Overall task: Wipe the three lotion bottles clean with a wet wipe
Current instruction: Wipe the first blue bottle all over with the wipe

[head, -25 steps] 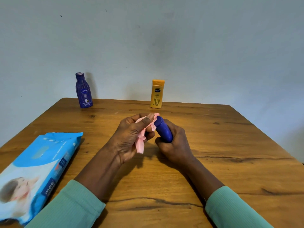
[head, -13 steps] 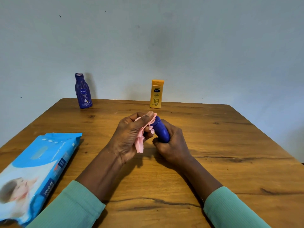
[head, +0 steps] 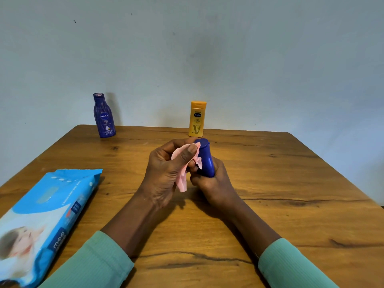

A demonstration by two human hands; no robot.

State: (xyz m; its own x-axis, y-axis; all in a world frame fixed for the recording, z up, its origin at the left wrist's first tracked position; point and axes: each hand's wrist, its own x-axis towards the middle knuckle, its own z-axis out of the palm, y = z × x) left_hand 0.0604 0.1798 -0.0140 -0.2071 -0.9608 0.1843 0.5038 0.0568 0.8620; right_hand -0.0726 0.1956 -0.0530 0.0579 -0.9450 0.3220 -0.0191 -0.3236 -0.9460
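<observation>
At the table's middle, my right hand [head: 214, 183] grips a dark blue lotion bottle [head: 205, 159] around its lower part, with the cap end pointing up and away. My left hand [head: 166, 173] pinches a crumpled pink wet wipe [head: 182, 177] against the bottle's left side, near the cap. A second dark blue bottle [head: 104, 116] stands upright at the far left of the table. A yellow bottle [head: 197, 119] stands upright at the far edge, just behind my hands.
A blue pack of wet wipes [head: 41, 221] lies flat at the near left of the wooden table [head: 291, 194]. A plain pale wall rises right behind the table's far edge. Both forearms in green sleeves rest over the near side.
The held bottle has tilted more upright and shifted slightly away from me. My left hand with the wipe has slid up toward the cap.
</observation>
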